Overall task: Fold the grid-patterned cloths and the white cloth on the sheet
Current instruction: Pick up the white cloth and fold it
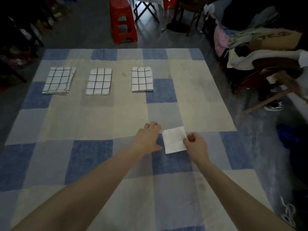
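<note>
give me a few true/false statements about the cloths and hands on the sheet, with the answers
1. Three grid-patterned cloths lie folded in a row on the far part of the sheet: left cloth, middle cloth, right cloth. True.
2. The white cloth is stacked on a grid cloth. False: it lies apart, nearer the person, between the hands.
3. The right hand pinches the white cloth's right edge. True.
4. The left hand grips the white cloth. False: it lies open on the sheet beside the cloth's left edge.
5. A red stool stands on the sheet. False: it stands on the floor beyond it.
</note>
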